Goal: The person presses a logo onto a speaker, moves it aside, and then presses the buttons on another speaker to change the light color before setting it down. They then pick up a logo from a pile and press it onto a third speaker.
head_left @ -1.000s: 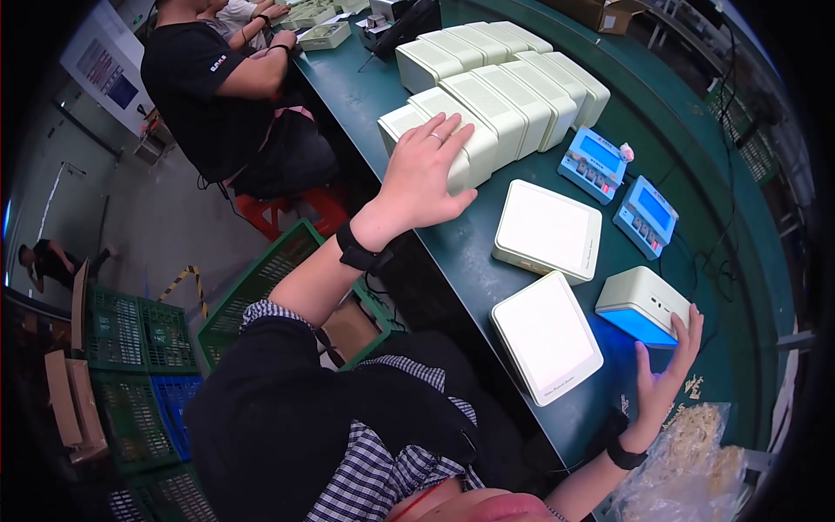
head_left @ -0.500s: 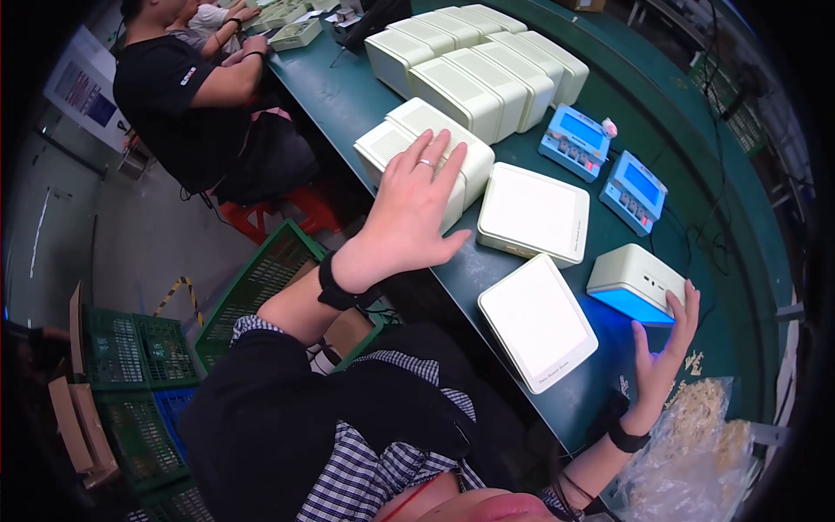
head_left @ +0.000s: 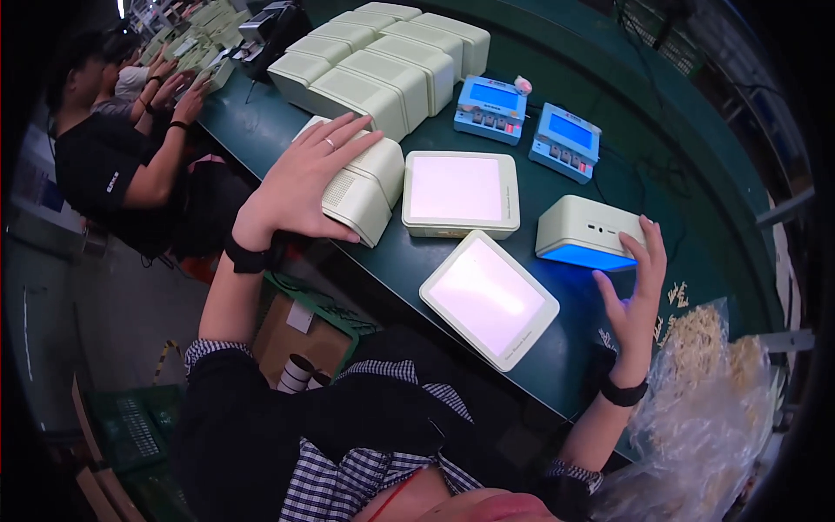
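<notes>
- Your left hand (head_left: 304, 178) lies flat, fingers spread, on top of a cream box (head_left: 361, 187) at the near edge of the green table (head_left: 557, 357); it presses rather than grips.
- Your right hand (head_left: 635, 291) is open, its fingertips touching the right end of a cream unit glowing blue underneath (head_left: 587, 230), right of the box.
- Two lit white panels (head_left: 461, 193) (head_left: 489, 297) lie between your hands.
- Two blue meters (head_left: 491, 109) (head_left: 565, 142) stand behind the panels.
- A clear bag of small parts (head_left: 704, 383) sits by your right wrist.

Head camera looks down on green workbench (head_left: 261, 130).
</notes>
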Tool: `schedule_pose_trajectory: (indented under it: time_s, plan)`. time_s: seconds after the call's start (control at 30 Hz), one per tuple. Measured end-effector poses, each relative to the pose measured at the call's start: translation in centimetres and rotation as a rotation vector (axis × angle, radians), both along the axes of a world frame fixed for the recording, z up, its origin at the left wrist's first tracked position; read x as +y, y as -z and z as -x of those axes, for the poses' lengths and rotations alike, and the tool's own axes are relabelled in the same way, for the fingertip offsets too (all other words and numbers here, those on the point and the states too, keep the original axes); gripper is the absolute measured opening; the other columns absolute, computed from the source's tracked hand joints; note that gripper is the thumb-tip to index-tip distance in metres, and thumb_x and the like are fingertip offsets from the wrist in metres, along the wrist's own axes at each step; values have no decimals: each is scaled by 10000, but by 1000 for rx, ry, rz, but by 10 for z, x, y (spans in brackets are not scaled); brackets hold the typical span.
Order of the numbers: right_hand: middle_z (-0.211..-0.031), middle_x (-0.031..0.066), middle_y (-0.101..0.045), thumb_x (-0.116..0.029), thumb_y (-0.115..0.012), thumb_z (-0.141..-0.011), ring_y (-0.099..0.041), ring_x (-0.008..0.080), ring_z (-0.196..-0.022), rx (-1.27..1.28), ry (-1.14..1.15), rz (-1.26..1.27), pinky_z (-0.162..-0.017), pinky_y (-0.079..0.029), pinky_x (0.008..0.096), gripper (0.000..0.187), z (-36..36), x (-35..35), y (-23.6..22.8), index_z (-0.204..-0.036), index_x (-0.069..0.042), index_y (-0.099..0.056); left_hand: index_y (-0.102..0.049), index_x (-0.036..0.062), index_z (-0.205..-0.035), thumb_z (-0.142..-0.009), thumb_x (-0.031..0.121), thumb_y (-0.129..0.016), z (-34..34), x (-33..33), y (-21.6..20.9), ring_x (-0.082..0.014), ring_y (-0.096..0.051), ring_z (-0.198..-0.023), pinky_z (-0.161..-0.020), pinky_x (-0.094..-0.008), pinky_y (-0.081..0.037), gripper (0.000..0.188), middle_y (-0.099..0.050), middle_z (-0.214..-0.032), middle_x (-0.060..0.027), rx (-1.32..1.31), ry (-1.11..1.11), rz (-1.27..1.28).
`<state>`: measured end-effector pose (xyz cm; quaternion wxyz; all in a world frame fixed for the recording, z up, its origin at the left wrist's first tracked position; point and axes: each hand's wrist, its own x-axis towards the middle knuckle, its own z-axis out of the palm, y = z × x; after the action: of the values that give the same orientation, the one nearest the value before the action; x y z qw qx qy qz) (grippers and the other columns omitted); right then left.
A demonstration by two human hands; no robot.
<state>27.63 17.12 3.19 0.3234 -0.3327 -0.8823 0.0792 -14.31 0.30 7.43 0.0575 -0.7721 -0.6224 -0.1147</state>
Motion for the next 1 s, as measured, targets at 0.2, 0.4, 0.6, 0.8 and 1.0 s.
schedule_pose_trajectory:
  time_s: [0.2,0.4,0.6,0.8,1.0]
  plan:
    - [-1483,140,-438,-148,-756,-780,-348,396,-1409,-14,38,-19,-1139,-308,484,470,-3,-3,1,-1222,-118,-598,-473,73,-1433,-489,559,-840,-13,1,3,-399,-462,-1283,-1075,-476,-387,1123,-505,-1392,-168,-89,-23,-54]
    - [-1482,140,-436,-136,-753,-787,-358,387,-1401,-19,51,-39,-1134,-318,471,459,2,-4,-1,-1217,-118,-594,-490,68,-1417,-494,540,-850,-34,7,6,-395,-487,-1253,-1047,-475,-417,1098,-532,-1361,-158,-74,0,-98]
    - [-1459,142,-449,-156,-764,-778,-391,384,-1354,-12,94,-31,-1083,-378,468,433,3,-8,-3,-1181,-108,-610,-491,80,-1418,-495,523,-859,-52,13,8,-388,-485,-1263,-1039,-480,-425,1088,-533,-1358,-153,-62,-63,-127]
    - [-1469,154,-430,-146,-760,-787,-411,381,-1331,-85,109,-49,-1089,-360,439,439,-7,-14,-9,-1180,-101,-570,-499,82,-1410,-501,530,-860,-64,18,9,-390,-485,-1261,-1045,-478,-422,1076,-540,-1352,-155,-70,-97,-126]
    - [-1381,170,-485,-127,-772,-749,-501,373,-1215,49,-53,104,-1021,-415,419,424,-13,2,-15,-1123,-77,-577,-502,62,-1398,-521,556,-852,-69,21,9,-393,-473,-1264,-1074,-472,-398,1066,-537,-1356,-167,-67,-111,-111]
